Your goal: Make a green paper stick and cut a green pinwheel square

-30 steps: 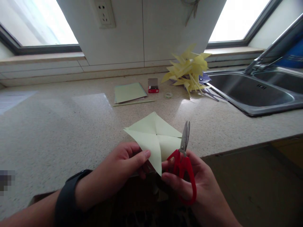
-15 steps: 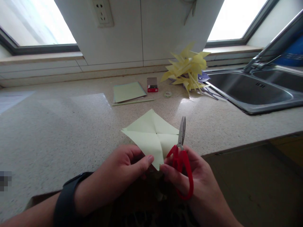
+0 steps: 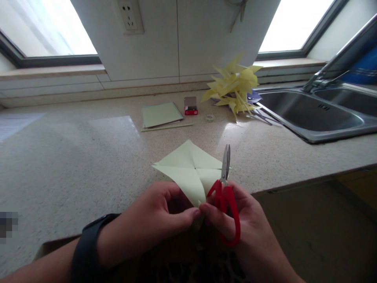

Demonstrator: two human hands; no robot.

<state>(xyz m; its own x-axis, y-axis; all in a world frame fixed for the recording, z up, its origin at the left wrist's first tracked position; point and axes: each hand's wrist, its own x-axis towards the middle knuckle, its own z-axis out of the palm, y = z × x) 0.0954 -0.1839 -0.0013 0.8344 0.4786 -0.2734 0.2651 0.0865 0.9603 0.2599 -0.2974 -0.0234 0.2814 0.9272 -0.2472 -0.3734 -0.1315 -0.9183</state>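
Observation:
A pale yellow-green square of paper (image 3: pixel 179 175), slit in from its corners toward a small dark dot in the middle, is tilted above the counter with one corner toward me. At its near corner, my left hand (image 3: pixel 156 208) grips the paper with the thumb over the edge; its other fingers are mostly hidden underneath. My right hand (image 3: pixel 247 222) pinches the same corner between thumb and finger. Red-handled scissors (image 3: pixel 231 200) also rest in that hand, blades pointing up and away, nearly closed, in front of the paper's right side.
Behind the paper lie a stack of coloured paper (image 3: pixel 161 114), a thin pale stick (image 3: pixel 167 127), a small red box (image 3: pixel 191 111) and a roll of tape (image 3: pixel 209 117). Yellow paper pinwheels (image 3: pixel 235 86) are heaped beside the steel sink (image 3: pixel 326 133). The counter edge (image 3: pixel 309 175) runs along the right.
My left thumb has slid right to the near corner, close to my right thumb. That corner now curls up and bends more. The scissors have barely moved.

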